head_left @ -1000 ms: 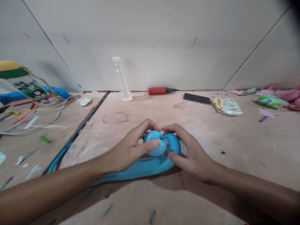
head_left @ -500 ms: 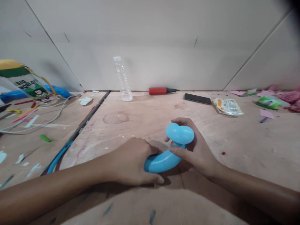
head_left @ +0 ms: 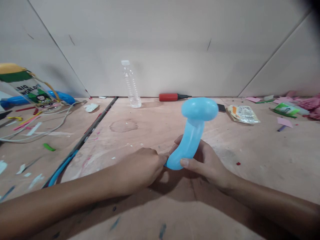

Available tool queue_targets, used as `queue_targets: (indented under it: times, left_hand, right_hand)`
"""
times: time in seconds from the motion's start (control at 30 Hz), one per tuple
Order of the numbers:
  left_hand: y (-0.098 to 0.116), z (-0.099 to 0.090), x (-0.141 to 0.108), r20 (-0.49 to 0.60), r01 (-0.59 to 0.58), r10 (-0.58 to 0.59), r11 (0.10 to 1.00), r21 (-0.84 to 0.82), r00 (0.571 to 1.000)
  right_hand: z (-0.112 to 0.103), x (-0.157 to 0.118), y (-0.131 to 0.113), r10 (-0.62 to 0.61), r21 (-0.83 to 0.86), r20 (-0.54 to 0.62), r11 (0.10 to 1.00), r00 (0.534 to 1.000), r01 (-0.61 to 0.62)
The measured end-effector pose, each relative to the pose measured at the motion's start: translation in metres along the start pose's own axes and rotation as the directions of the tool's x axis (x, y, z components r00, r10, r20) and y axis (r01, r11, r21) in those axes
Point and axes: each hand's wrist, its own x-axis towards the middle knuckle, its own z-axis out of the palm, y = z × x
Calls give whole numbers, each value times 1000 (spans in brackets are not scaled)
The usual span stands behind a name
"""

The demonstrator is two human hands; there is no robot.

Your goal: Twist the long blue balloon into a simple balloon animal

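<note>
A light blue long balloon rises curved between my hands, its rounded, twisted bulge at the top and its narrow end low at the left. My right hand is wrapped round the lower part, with the thumb on the near side and the fingers behind. My left hand is closed at the balloon's lower left end and pinches its tip. The fingertips of that hand are mostly hidden from view.
Against the back wall are a clear plastic bottle and a red hand pump. A phone, partly behind the balloon, lies beside a plastic packet. A printed cup and white cable are at left; pink scraps at right.
The balloon has swung upright, its bulge now higher and farther back. My right hand has slid from below the bulge to the lower part. My left hand has closed on the end.
</note>
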Motion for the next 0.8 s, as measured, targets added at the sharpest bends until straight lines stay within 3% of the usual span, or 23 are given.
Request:
queue_targets:
  times: [0.17,0.4,0.53,0.63,0.8]
  left_hand:
    - [-1,4,0,30,-13,14,1000,-9,999]
    - [-4,8,-4,-130,-39,28,996,-80,991]
    - [-8,10,-4,-313,-103,10,954,-283,950]
    - [-10,11,-4,-456,-186,-13,902,-390,890]
    - [-16,11,-3,-578,-332,42,852,-405,815]
  right_hand:
    - [7,-4,-8,-65,-152,-91,987,994,51]
    - [5,-3,0,-64,-295,-168,956,984,12]
    - [2,-2,-2,-71,-390,-35,919,997,52]
    - [0,-2,-9,-66,-589,102,800,993,113]
    - [3,-2,-25,-78,-778,152,605,985,168]
